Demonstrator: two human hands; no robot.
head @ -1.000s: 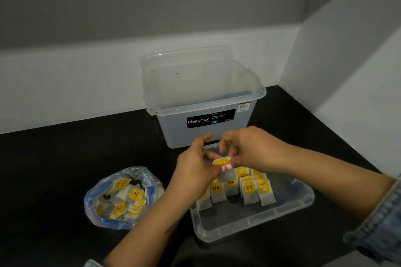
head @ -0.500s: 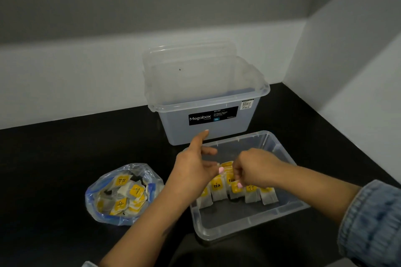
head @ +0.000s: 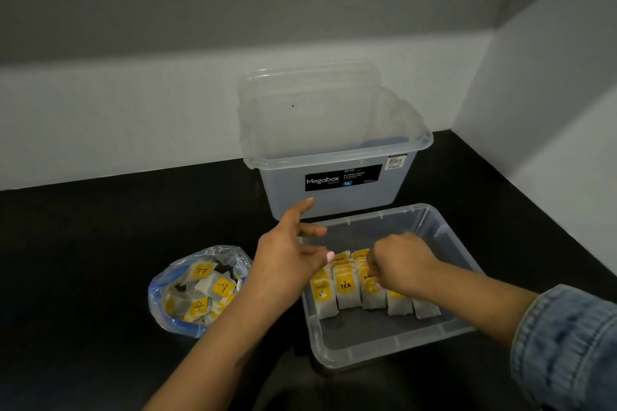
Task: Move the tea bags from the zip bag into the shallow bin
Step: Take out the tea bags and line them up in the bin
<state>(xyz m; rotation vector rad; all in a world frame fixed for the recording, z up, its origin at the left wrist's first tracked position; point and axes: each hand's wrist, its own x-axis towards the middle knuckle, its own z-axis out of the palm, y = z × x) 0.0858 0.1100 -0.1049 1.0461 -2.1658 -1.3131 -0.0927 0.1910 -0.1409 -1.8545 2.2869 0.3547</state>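
Black matte countertop (head: pixel 83 277), grey walls meeting at the far right corner. Shallow clear plastic bin (head: pixel 394 349) sits at the near right part of the surface. Inside it, rows of white paper tea bags with yellow tags (head: pixel 345 290) stand packed across its middle, the front part of its floor bare.

Right hand (head: pixel 399 264) reaches in from the right, denim cuff on the forearm, wrist bent down, fingers curled into a loose fist pressing on top of the tea bag rows; can't tell if it pinches one. Left hand (head: pixel 288 257) comes from the near edge, hovering at the bin's left rim, fingers spread and loose, index pointing toward the far edge, holding nothing.

Clear zip bag with blue seal (head: pixel 200 294) lies open left of the bin, apart from it, with more tea bags heaped inside. Tall clear plastic storage box with black Megabox label (head: pixel 334 177) stands just behind the bin, its lid leaning upright at its back.
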